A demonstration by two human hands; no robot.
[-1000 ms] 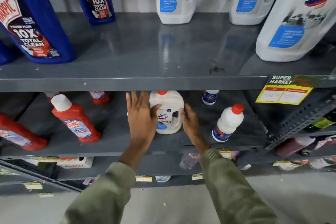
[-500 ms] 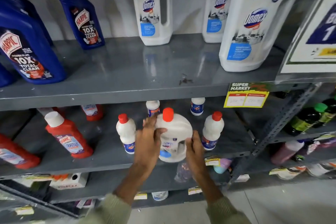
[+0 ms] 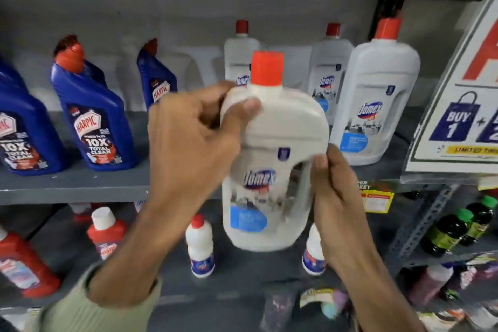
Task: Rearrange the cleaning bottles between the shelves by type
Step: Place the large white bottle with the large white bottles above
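Observation:
Both hands hold a white Domex bottle (image 3: 272, 164) with a red cap, upright in the air in front of the shelves. My left hand (image 3: 194, 140) grips its upper left shoulder. My right hand (image 3: 331, 197) holds its right side by the handle. On the upper shelf (image 3: 75, 183) stand three white Domex bottles (image 3: 377, 105) at the right and blue Harpic bottles (image 3: 94, 121) at the left. The lower shelf carries red bottles (image 3: 106, 234) at the left and small white bottles (image 3: 200, 248) below the held one.
A promotional sign (image 3: 458, 105) hangs at the right edge of the upper shelf. A yellow price tag (image 3: 377, 197) sits on the shelf front. Dark green-capped bottles (image 3: 447, 229) stand on the neighbouring rack at the right. Packets lie on the lowest shelf.
Both hands have lifted the white Domex bottle off the lower shelf up to the level of the upper shelf. The view has tilted upward.

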